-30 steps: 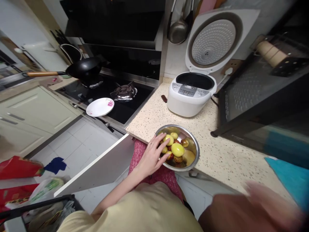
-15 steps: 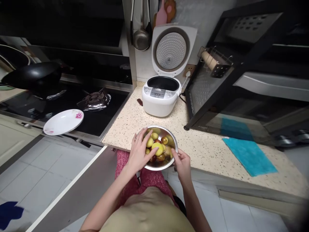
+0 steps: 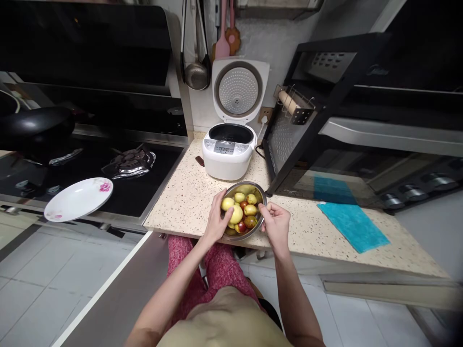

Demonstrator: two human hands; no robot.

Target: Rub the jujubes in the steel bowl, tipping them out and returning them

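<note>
A steel bowl (image 3: 247, 187) of several small yellow-green and red-brown fruits (image 3: 240, 210) sits at the front edge of the speckled counter (image 3: 184, 202). My left hand (image 3: 216, 224) cups the bowl's left side, fingers curled over the rim and touching the fruits. On the bowl's right rim rests my right hand (image 3: 277, 222), fingers closed around the edge. Both hands hold the bowl between them.
An open white rice cooker (image 3: 229, 154) stands behind the bowl. A black rack with an oven (image 3: 347, 130) fills the right, with a blue cloth (image 3: 352, 225) on the counter. Left are a gas hob (image 3: 130, 161), a flowered white plate (image 3: 78, 198) and a black wok (image 3: 32, 123). A cabinet door (image 3: 115, 289) stands open below.
My view swung right and settled on the bowl. My right hand came in and took the right rim; my left hand shifted from on top of the fruits to the left rim.
</note>
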